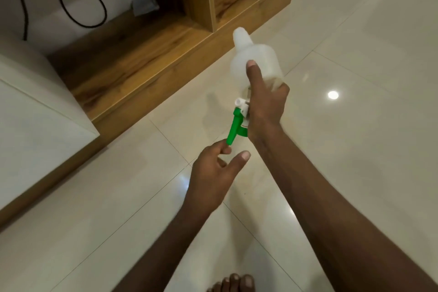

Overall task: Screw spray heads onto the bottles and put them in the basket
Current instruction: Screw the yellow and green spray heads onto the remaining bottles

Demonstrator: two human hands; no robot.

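My right hand (265, 104) grips a translucent white bottle (256, 59) above the floor, thumb along its side and its bare neck pointing up and away. A green and white spray head (238, 121) hangs just left of my right palm, its upper part tucked behind that hand. My left hand (213, 173) is below it with fingers apart; its index fingertip touches the lower end of the green trigger, and the thumb stays clear. No basket is in view.
Glossy cream floor tiles (355, 173) lie under my hands. A wooden shelf unit (147, 59) with open compartments stands at the back left, beside a white cabinet (35, 125). A black cable (78, 2) hangs on the wall. My bare toes (234, 283) show at the bottom edge.
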